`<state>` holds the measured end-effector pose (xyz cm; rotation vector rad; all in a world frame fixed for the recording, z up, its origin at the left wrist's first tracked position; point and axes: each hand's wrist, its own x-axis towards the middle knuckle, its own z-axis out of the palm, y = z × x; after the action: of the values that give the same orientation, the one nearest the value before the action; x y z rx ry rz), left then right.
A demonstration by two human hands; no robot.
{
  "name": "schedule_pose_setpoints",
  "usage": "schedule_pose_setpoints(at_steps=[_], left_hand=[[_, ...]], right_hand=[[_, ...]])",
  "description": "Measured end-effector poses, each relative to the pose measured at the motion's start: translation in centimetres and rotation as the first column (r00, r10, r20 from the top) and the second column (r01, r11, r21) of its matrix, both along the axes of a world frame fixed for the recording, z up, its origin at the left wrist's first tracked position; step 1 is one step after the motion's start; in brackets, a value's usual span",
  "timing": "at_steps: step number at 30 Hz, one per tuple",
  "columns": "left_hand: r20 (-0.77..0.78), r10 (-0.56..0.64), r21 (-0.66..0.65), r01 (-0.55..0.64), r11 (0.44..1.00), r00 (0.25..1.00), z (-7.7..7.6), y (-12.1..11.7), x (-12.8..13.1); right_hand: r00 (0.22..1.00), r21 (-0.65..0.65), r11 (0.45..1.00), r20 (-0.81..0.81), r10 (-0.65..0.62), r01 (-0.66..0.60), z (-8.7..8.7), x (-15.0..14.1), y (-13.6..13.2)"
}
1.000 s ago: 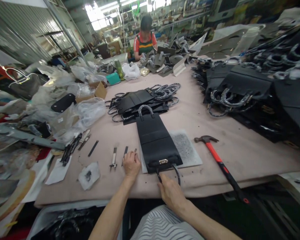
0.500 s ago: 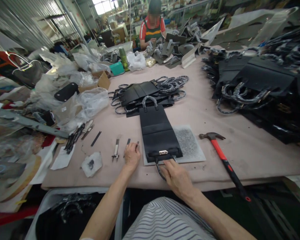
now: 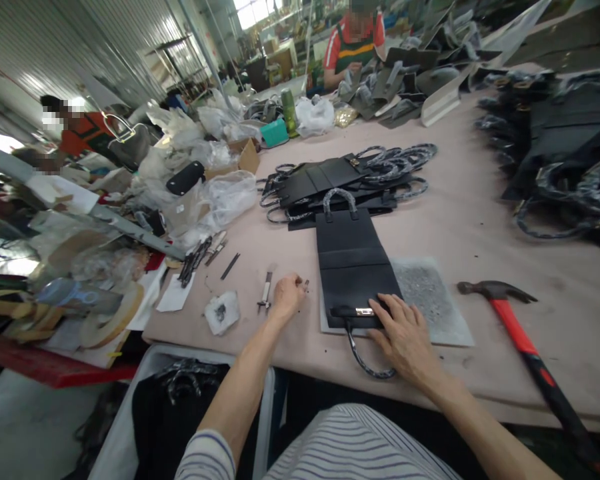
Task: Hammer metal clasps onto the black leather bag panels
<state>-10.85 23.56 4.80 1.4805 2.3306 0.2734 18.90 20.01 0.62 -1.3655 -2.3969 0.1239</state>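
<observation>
1. bag (image 3: 353, 273) lies flat on the slab (image 3: 430, 303).
2. right hand (image 3: 407, 340) spread by the bag's clasp (image 3: 364, 311), grip released; light, even pressure should steady it.
3. left hand (image 3: 287, 298) beside the bag (grip: cannot tell).

Hands (image 3: 347, 320) at black bag panel (image 3: 355, 267), hammer (image 3: 525, 340) on table (image 3: 460, 220)

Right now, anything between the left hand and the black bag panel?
Yes: a small metal piece by the left hand, then bare cloth. The right hand rests on the panel.
</observation>
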Motion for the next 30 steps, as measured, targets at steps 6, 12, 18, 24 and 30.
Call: schedule_pose_setpoints(at_steps=[6, 12, 18, 24, 30], left_hand=[[-0.137, 0.189, 0.169, -0.165, 0.972, 0.972, 0.9, -2.4, -4.4], [-0.118, 0.177, -0.165, -0.195, 0.967, 0.977, 1.1, -2.8, -8.0], [-0.023, 0.180, -0.268, -0.179, 0.947, 0.983, 0.7, -2.0, -8.8], [0.302, 0.223, -0.061, -0.215, 0.975, 0.927, 0.7, -3.4, -7.8], [0.779, -0.013, 0.364, -0.436, 0.823, 0.627, 0.0, -4.7, -1.7]], right_hand=[[0.999, 0.026, 0.999, -0.037, -0.025, 0.026, -0.4, -0.1, 0.7], [0.999, 0.005, 1.000, -0.027, -0.021, 0.021, 0.4, -0.1, 1.0], [0.998, -0.026, 0.998, 0.021, -0.063, 0.064, 1.5, -0.7, 0.7], [0.998, -0.034, 0.998, 0.038, -0.056, 0.057, 1.2, -0.8, 0.6], [0.997, -0.057, 0.996, 0.025, -0.069, 0.070, 1.3, -0.7, 0.3]])
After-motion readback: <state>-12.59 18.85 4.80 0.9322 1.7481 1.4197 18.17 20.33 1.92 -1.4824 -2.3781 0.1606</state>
